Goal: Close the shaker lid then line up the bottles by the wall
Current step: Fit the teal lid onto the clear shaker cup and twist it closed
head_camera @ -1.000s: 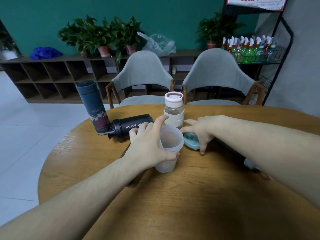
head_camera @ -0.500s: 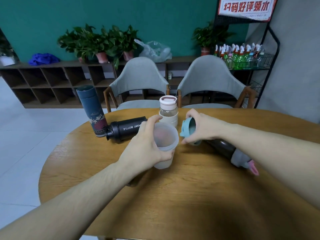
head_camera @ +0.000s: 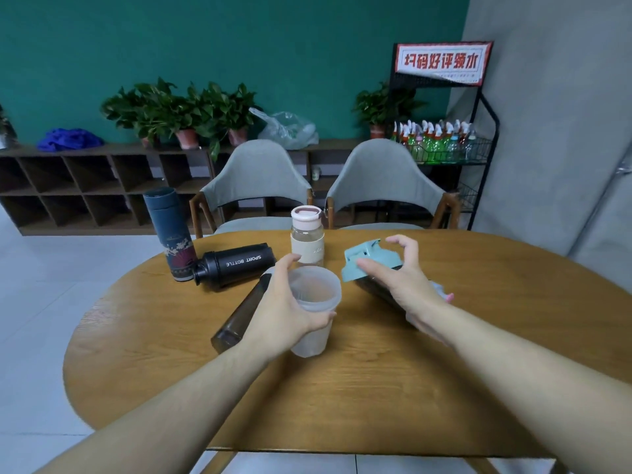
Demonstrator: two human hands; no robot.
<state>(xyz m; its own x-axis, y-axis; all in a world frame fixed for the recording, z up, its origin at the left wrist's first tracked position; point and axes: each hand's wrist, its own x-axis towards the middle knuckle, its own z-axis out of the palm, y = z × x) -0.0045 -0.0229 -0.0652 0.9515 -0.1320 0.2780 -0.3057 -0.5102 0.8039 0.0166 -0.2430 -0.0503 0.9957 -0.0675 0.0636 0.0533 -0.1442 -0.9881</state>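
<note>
Teal shaker lid [head_camera: 367, 263] now lifted off the counter [head_camera: 376, 388], pinched in right hand [head_camera: 398, 280]; left hand [head_camera: 287, 309] still wraps open shaker cup [head_camera: 313, 323]. Capping comes next.

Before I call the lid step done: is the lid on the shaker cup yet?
No. The right hand holds the lid beside the open cup.
</note>
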